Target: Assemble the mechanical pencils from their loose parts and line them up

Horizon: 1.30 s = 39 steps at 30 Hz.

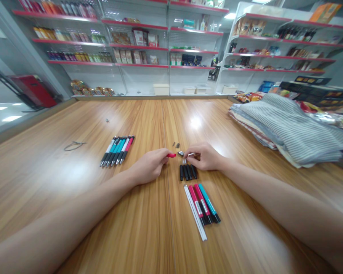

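My left hand (149,166) rests on the wooden table (74,198), fingers closed around a red pen part (171,155) whose tip points right. My right hand (204,156) is a few centimetres away, pinching a thin white refill (190,154) near a small silver piece (181,153). Just below the right hand lie several black pen tips (188,171) in a row. Nearer to me lie two red pen barrels and a teal one (204,203) beside white refills (194,212). A row of several assembled pens (117,150) lies left of my left hand.
A stack of folded striped cloths (291,127) sits at the right of the table. A loose rubber band (73,145) lies at the left, and tiny metal bits (175,144) lie above my hands. Shop shelves (137,45) with goods line the back wall.
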Motion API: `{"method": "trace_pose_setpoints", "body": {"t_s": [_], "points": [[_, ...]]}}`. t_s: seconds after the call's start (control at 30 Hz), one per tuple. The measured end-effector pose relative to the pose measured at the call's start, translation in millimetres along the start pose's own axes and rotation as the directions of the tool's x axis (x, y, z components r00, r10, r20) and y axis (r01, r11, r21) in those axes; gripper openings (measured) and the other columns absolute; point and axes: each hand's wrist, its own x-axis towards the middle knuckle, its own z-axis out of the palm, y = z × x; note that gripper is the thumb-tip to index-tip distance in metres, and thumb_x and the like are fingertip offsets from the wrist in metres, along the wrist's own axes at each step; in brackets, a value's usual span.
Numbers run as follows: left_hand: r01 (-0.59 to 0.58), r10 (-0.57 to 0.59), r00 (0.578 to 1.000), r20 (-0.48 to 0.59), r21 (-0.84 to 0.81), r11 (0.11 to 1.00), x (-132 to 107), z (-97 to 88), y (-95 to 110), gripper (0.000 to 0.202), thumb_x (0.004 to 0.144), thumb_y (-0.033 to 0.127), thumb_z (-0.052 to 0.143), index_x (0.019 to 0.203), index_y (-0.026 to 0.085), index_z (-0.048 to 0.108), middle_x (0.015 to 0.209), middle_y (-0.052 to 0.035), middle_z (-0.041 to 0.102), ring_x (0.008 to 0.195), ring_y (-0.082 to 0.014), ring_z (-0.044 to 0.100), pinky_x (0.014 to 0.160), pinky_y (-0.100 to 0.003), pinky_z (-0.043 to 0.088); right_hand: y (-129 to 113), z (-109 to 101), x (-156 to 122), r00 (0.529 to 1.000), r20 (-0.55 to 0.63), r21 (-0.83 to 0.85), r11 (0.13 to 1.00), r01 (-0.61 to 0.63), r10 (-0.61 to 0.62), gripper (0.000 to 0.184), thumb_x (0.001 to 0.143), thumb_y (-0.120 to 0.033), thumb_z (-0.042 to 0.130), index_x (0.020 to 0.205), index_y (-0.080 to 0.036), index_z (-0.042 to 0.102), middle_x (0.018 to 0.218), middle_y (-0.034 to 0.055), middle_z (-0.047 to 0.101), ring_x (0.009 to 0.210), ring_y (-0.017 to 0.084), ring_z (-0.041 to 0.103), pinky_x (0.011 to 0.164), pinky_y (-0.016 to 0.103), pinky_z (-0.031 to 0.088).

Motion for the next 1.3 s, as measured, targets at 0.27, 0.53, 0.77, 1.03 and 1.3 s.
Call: {"method": "trace_pose_setpoints", "body": {"t_s": [0.27, 0.53, 0.77, 1.03, 1.3], "points": [[-0.005, 0.005, 1.000, 0.009, -0.003, 1.000, -0.1, -0.5, -0.4, 0.014, 0.094, 0.015, 0.039, 0.100, 0.016, 0.052, 0.087, -0.0051, 0.059, 0.079, -0.0155, 0.056, 0.073, -0.028, 0.044, 3.9, 2.3, 0.6, 0.991, 0.092, 0.138, 0.984, -0.112, 0.100, 0.019, 0.081, -0.015, 0.056, 0.091, -0.016, 0.072, 0.076, 0.0020, 0.069, 0.058, 0.009, 0.053, 0.056, 0.020, 0.038], [-0.009, 0.009, 1.000, 0.001, 0.006, 1.000, -0.8, 0.8, -1.5, 0.015, 0.097, 0.020, 0.039, 0.102, 0.016, 0.052, 0.089, -0.0055, 0.060, 0.081, -0.0162, 0.057, 0.074, -0.029, 0.045, 2.3, -0.7, 2.3, 0.978, 0.148, 0.124, 0.978, -0.165, 0.146, 0.017, 0.080, -0.018, 0.060, 0.092, -0.016, 0.073, 0.077, 0.0028, 0.069, 0.061, 0.010, 0.055, 0.058, 0.021, 0.037], [-0.018, 0.018, 1.000, 0.001, 0.018, 1.000, 0.1, -0.3, -0.1, 0.016, 0.098, 0.022, 0.038, 0.103, 0.016, 0.052, 0.092, -0.0067, 0.061, 0.083, -0.0171, 0.059, 0.074, -0.029, 0.046, 2.5, 1.3, 3.1, 0.972, 0.148, 0.157, 0.966, -0.205, 0.183, 0.015, 0.081, -0.027, 0.066, 0.090, -0.016, 0.072, 0.069, 0.0000, 0.066, 0.054, 0.008, 0.049, 0.054, 0.020, 0.034], [-0.029, 0.029, 1.000, 0.004, 0.034, 0.999, -0.9, 0.2, -0.5, 0.016, 0.097, 0.021, 0.039, 0.106, 0.016, 0.052, 0.094, -0.0076, 0.062, 0.086, -0.0179, 0.060, 0.076, -0.030, 0.047, 0.4, -0.5, 4.4, 0.977, 0.141, 0.015, 0.987, -0.162, 0.158, 0.012, 0.084, -0.024, 0.061, 0.088, -0.016, 0.070, 0.079, 0.0029, 0.069, 0.072, 0.013, 0.060, 0.063, 0.023, 0.036], [-0.034, 0.034, 0.999, 0.001, 0.043, 0.998, -0.2, -1.5, 2.6, 0.019, 0.098, 0.023, 0.037, 0.108, 0.016, 0.052, 0.098, -0.0080, 0.062, 0.090, -0.0186, 0.059, 0.079, -0.031, 0.046, -4.4, -3.8, 6.4, 0.974, 0.172, -0.128, 0.983, -0.128, 0.149, 0.010, 0.085, -0.023, 0.058, 0.085, -0.015, 0.065, 0.079, 0.0043, 0.066, 0.073, 0.015, 0.060, 0.063, 0.023, 0.033]]}}
